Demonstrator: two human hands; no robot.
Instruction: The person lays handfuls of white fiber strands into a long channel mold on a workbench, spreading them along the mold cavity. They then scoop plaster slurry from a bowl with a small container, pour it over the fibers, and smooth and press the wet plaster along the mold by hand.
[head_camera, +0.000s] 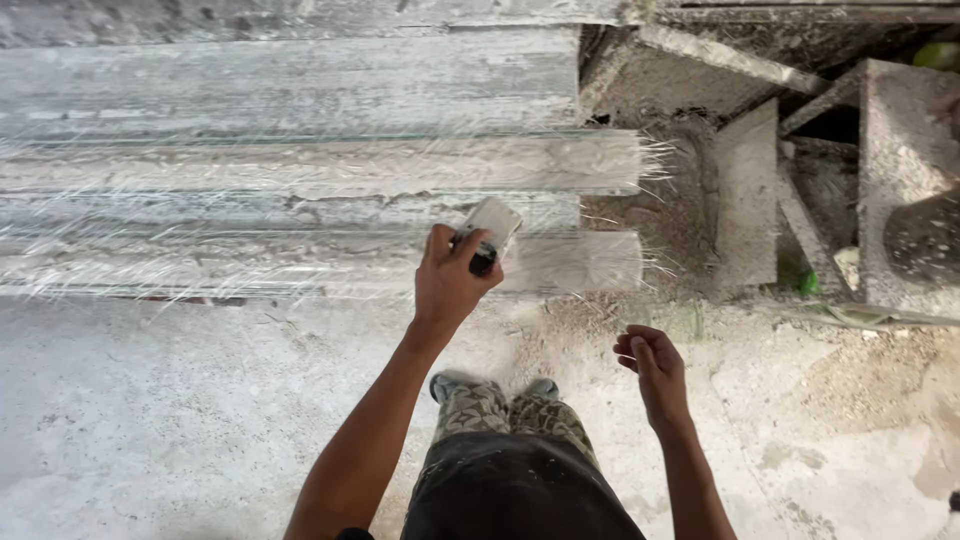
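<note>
Head view: the left hand (447, 275) grips a pale block with a dark handle (490, 232) against the stacked concrete posts (320, 165). The right hand (655, 368) hangs loosely curled, holding nothing. Keeping the block flat with even pressure should serve best.

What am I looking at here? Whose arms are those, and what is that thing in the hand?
This picture comes from a camera worn on a person's head, so you look down just as they do. The two arms belong to that person. Their left hand grips a small pale block-shaped tool with a dark part under it, and presses it against long grey cast bars lying side by side. Thin strands stick out of the bar ends. The right hand hangs loosely curled in the air and holds nothing. Below, you can see the person's patterned trousers and the tips of their shoes. The dusty grey floor is strewn with crumbs, and more grey slabs lie to the right.
</note>
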